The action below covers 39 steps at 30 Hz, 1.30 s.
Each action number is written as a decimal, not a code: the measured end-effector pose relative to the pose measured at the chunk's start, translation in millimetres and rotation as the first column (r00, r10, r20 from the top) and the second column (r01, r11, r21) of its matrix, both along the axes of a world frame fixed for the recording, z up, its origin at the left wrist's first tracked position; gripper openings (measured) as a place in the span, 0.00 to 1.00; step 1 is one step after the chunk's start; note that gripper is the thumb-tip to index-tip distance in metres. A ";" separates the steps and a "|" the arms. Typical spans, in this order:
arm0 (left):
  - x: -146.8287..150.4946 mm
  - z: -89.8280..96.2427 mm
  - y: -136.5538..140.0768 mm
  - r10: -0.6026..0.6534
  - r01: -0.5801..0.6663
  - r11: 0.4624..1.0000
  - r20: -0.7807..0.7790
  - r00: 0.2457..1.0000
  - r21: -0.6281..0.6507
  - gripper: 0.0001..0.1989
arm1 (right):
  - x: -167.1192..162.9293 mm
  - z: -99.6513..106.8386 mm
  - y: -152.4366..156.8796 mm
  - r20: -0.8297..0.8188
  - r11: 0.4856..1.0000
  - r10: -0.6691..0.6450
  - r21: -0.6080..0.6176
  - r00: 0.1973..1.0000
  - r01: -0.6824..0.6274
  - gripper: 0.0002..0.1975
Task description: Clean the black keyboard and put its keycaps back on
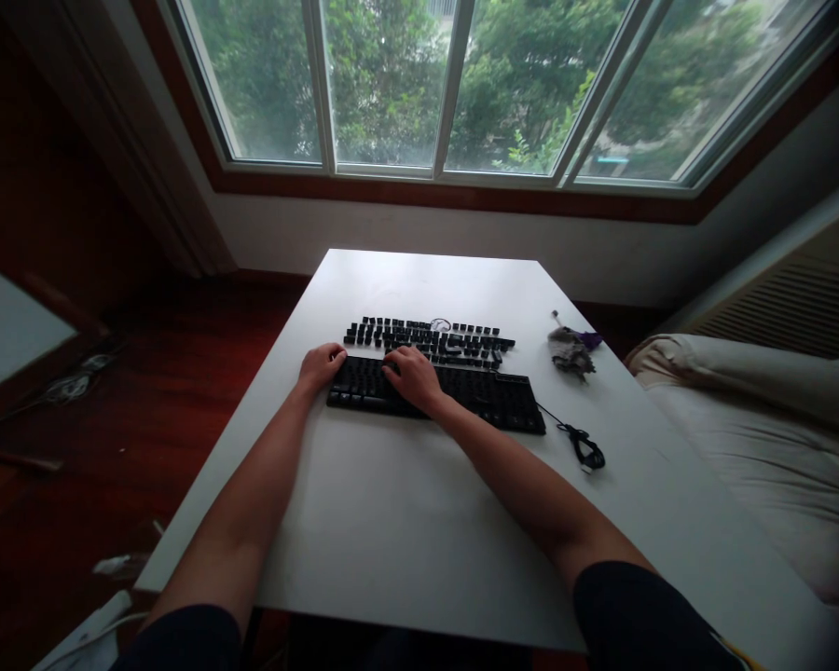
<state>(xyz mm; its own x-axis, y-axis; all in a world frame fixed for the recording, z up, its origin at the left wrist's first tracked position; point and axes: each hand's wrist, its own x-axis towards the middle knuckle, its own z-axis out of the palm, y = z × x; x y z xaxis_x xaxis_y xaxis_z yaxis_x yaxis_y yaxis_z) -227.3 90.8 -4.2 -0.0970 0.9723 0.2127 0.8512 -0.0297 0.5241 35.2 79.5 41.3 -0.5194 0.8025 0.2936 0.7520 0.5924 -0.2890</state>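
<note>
A black keyboard (489, 399) lies slightly askew on the white table (391, 503). My left hand (320, 366) is closed at its upper left corner, thumb and fingers against the edge. Over the keyboard's left half is my right hand (414, 375), its fingers bent down and drawn together at the keys; whatever they may hold is hidden. Just behind the keyboard, loose black keycaps (391, 328) are spread out in rows. Among them lies a small ring-shaped object (440, 324), too small to name.
Right of the keyboard lies its coiled black cable (587, 452). Farther back is a crumpled grey and purple cloth (571, 352). A beige cushioned seat (748, 438) stands along the table's right side. Beyond the table is a wall with a window (384, 84).
</note>
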 end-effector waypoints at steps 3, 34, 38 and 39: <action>-1.1 -1.9 0.6 -0.006 0.006 1.000 -0.004 1.000 0.010 0.15 | -1.0 6.9 28.7 0.080 0.999 -0.048 0.020 0.996 0.046 0.13; -5.0 -5.1 3.7 -0.017 0.017 1.000 -0.002 1.000 0.013 0.15 | -1.4 15.2 36.3 0.138 0.981 0.193 -0.038 0.971 -0.189 0.10; -4.9 -6.4 3.3 -0.024 0.024 1.000 -0.008 1.000 0.015 0.15 | 7.1 16.0 23.5 0.103 0.939 0.300 -0.207 0.948 -0.275 0.06; -4.8 -6.6 3.1 -0.026 0.026 0.999 -0.009 1.000 0.020 0.15 | 8.1 15.7 21.7 0.103 0.927 0.314 -0.247 0.944 -0.282 0.06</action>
<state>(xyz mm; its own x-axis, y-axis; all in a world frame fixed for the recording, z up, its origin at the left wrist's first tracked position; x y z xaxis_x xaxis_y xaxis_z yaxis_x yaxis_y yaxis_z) -232.1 93.9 -10.8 -0.0701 0.9698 0.2334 0.8544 -0.0624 0.5158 43.3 101.2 56.9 -0.7673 0.6406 0.0310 0.5927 0.7267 -0.3472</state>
